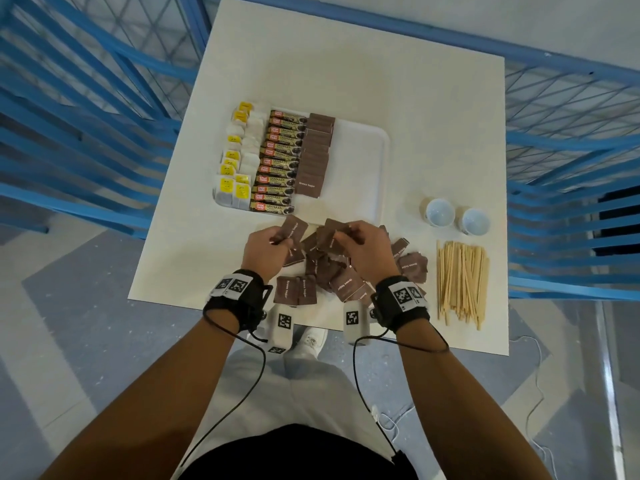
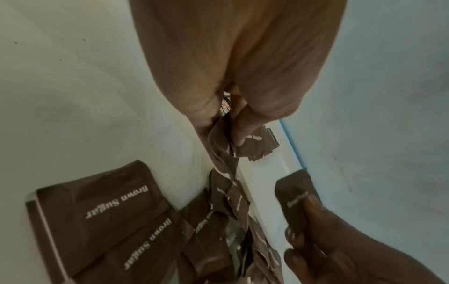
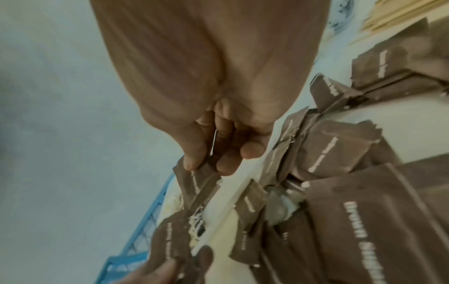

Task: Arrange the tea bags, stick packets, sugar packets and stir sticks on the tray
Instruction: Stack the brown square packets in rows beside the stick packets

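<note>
Head view: the tray [image 1: 379,157] is seen at 12 o'clock from both hands, on the table [image 1: 433,109]. Tea bags [image 1: 235,157], stick packets [image 1: 278,161] and a column of sugar packets [image 1: 315,152] fill its left part; its right part is bare. The column's long axis runs 12 to 6 o'clock, with its near end just beyond the hands. The left hand [image 1: 265,249] is pinched on a sugar packet [image 1: 293,231], and the right hand [image 1: 367,249] is pinched on another packet [image 1: 330,235]. Both are held above the loose pile [image 1: 332,275] at the table's near edge. The left hand is judged nearer the column's near end, at about 1 o'clock from it; the bare strip lies at about 12 o'clock from the right hand. Stir sticks [image 1: 462,280] lie at 3 o'clock from the right hand, long axis 12 to 6, with two cups [image 1: 455,216] beyond them.

Left wrist view: the left hand [image 2: 233,76] is shown with thumb and finger closed on a crumpled packet [image 2: 257,142]. Flat packets [image 2: 102,203] lie at 7 o'clock. The other hand, at 5 o'clock, is seen holding its own packet [image 2: 294,194].

Right wrist view: the right hand [image 3: 213,92] is shown with thumb and fingertips clamped on a packet [image 3: 194,182]. The pile [image 3: 352,173] spreads toward 4 o'clock. The left hand's packet [image 3: 170,236] is seen at 7 o'clock, close by but apart.
</note>
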Motion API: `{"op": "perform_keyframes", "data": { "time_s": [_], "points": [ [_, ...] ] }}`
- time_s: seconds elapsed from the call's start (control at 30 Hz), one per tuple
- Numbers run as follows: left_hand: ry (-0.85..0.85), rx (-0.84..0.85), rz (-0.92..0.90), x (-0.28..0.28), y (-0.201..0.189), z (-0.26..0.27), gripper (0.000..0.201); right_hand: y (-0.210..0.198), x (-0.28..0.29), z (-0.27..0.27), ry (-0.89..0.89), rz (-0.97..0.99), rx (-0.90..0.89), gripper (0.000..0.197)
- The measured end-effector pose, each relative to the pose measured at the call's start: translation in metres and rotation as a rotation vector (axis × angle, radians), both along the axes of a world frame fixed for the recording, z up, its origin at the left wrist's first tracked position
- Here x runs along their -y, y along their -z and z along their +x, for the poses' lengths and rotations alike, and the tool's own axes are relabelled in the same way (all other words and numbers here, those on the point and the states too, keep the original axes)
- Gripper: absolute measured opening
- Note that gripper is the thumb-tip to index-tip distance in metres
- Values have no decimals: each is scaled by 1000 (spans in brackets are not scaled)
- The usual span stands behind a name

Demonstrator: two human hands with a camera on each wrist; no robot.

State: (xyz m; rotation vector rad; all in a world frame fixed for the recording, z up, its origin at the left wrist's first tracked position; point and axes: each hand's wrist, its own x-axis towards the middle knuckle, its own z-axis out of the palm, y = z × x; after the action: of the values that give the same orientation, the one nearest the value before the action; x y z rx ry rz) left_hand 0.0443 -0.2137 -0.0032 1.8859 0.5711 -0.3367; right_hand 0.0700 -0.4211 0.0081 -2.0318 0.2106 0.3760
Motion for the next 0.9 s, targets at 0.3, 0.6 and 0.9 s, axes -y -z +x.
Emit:
{"op": "perform_keyframes", "data": {
  "time_s": [0.3,0.6,0.9],
  "points": [
    [-129,-152,-550,13,-16,2,23,-6,-33,5,-27,23,-36,21],
    [-203,-207,-498,-20,1,19,17,19,-29,3,3,-417,-124,24],
    [-31,-293,-539,-39,-3,52,42,18,-56,0,-89,-709,-238,45]
  ]
}}
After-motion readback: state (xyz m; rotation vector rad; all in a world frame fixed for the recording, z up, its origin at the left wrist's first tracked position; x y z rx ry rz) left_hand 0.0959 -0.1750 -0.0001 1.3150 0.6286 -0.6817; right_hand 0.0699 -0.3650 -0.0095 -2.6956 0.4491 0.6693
